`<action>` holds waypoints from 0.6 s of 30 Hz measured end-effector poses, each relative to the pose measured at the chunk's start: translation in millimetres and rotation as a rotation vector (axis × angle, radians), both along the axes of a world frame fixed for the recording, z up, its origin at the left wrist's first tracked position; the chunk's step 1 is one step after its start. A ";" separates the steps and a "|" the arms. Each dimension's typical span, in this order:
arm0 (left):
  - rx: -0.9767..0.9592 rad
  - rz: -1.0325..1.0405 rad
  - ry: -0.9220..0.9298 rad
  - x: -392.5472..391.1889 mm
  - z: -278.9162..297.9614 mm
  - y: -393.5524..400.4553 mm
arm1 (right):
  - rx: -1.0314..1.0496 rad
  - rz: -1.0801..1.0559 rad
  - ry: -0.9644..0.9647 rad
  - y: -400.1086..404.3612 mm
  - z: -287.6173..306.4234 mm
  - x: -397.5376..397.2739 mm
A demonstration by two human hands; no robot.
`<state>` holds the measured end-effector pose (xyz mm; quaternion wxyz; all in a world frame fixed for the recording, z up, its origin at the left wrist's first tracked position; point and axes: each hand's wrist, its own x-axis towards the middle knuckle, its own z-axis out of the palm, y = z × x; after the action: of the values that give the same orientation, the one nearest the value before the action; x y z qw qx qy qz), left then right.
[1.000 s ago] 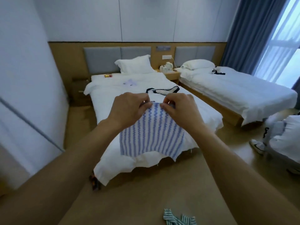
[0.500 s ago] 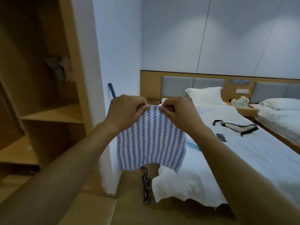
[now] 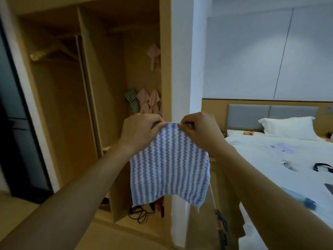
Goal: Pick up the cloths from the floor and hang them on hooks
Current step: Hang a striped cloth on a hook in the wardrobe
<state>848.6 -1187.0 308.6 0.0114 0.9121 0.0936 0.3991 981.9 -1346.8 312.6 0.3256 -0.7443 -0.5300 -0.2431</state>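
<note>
Left hand: left hand (image 3: 139,131) is curled tight, pinching the top left edge of the blue and white cloth (image 3: 170,166) between thumb and fingers.
Right hand: right hand (image 3: 198,129) is curled too, pinching the top right edge of the same cloth.
Cloth: it hangs flat and straight down from both hands, in the air, in front of the wooden closet (image 3: 100,109) and the white wall edge.
Closet: on the inside wall, a striped cloth (image 3: 131,98) and some pink cloths (image 3: 149,101) already hang, with one more pink cloth (image 3: 153,55) up higher. I cannot see the hooks themselves.
Bed: bed (image 3: 270,159) is off to the right, with small things lying on it.
Tip: I think it helps to step closer to the closet, find a free hook, and keep the top edge pulled tight so it slips on easily. Let go only when it holds.
</note>
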 end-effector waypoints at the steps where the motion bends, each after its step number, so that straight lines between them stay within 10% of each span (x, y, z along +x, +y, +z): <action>1: -0.005 0.009 0.004 -6.5 1.5 15.0 | 0.001 0.016 0.003 15.6 2.9 -6.0; 18: 0.071 0.315 -0.010 22.4 55.0 251.3 | 0.135 0.119 -0.028 292.1 48.0 38.9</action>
<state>871.1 -935.6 363.6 -0.0829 0.8838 0.2214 0.4037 1020.9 -1054.7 360.5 0.3814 -0.6843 -0.5603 -0.2688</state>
